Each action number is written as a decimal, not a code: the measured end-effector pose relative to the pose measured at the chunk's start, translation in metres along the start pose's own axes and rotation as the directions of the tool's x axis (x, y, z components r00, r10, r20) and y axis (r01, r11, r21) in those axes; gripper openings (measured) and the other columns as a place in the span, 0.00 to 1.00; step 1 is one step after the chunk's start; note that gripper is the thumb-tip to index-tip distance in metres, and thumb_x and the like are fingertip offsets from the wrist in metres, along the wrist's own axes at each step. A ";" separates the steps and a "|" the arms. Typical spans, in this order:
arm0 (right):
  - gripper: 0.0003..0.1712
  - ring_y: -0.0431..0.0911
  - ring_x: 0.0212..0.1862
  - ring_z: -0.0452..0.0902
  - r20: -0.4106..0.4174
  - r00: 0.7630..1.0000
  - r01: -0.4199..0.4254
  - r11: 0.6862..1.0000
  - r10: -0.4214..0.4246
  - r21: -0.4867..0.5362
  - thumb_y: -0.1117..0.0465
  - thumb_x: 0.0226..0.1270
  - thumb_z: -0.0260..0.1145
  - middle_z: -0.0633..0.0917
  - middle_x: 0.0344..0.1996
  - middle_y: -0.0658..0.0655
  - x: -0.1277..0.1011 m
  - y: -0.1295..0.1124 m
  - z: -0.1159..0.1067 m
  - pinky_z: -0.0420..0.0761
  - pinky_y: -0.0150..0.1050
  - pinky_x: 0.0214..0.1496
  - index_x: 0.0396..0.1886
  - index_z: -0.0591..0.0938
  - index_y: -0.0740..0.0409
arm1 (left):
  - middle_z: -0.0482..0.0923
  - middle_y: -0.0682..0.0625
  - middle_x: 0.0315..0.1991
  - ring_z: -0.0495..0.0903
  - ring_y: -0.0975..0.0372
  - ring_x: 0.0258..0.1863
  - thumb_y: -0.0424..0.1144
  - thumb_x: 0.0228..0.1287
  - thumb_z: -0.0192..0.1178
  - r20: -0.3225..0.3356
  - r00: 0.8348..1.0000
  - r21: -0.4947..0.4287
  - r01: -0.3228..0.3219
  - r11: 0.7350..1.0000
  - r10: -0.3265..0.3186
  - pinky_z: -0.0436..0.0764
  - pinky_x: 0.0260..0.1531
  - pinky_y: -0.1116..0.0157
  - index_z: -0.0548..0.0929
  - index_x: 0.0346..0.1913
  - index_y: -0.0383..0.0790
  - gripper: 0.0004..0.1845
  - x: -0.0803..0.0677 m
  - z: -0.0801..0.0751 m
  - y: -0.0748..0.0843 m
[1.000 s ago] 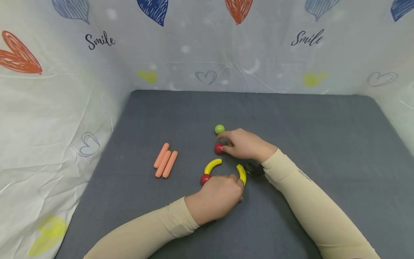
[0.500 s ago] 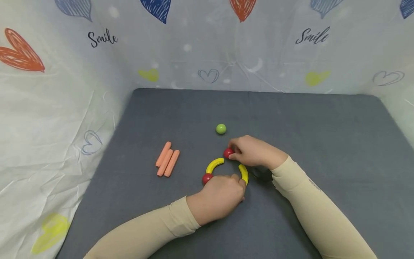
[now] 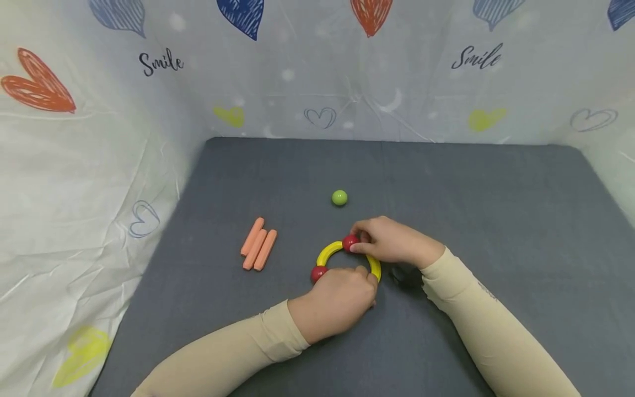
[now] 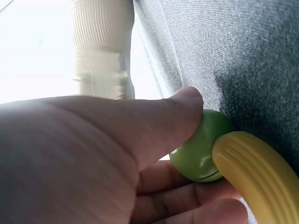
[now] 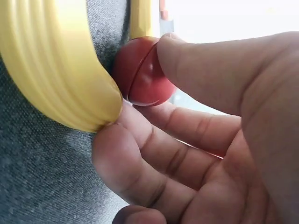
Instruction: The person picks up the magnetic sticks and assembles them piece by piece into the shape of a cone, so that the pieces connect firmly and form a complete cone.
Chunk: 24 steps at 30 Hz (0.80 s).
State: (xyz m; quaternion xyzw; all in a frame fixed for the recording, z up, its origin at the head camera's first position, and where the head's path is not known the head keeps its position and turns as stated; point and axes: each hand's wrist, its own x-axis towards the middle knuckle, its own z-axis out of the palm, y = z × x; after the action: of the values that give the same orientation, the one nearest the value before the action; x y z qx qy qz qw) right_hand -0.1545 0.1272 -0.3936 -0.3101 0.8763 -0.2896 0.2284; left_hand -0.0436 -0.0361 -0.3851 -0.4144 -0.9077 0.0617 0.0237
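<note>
My right hand pinches a red ball between thumb and fingers. This ball sits between the upper ends of two yellow curved pieces, a left one and a right one. A seam runs around the ball in the right wrist view. My left hand grips a green ball, which the head view hides behind the hand. A ribbed yellow curved piece meets that green ball. Another red ball lies at the lower end of the left curved piece, beside my left hand.
Behind the ring of pieces a loose green ball rests on the grey table. Several orange sticks lie together to the left. A dark object shows under my right wrist. White printed cloth surrounds the table.
My right hand has brought the red ball from near the loose green ball toward me, into the gap between the two yellow curved pieces. The left hand stays in place.
</note>
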 end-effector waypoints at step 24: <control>0.06 0.40 0.18 0.66 -0.011 0.990 -0.140 0.987 0.140 -0.078 0.63 0.65 0.74 0.71 0.15 0.48 -0.025 -0.009 0.001 0.70 0.36 0.27 0.37 0.85 0.60 | 0.73 0.53 0.29 0.71 0.64 0.22 0.53 0.74 0.66 -0.010 0.975 -0.258 0.211 0.943 -0.221 0.74 0.20 0.67 0.85 0.40 0.43 0.15 0.002 -0.010 -0.060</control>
State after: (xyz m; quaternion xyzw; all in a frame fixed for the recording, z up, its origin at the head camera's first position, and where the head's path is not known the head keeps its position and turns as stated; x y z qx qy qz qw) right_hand -0.1327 0.1374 -0.3832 -0.2556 0.9073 -0.2389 0.2334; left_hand -0.0889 -0.0727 -0.3670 -0.3132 -0.9473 -0.0669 -0.0058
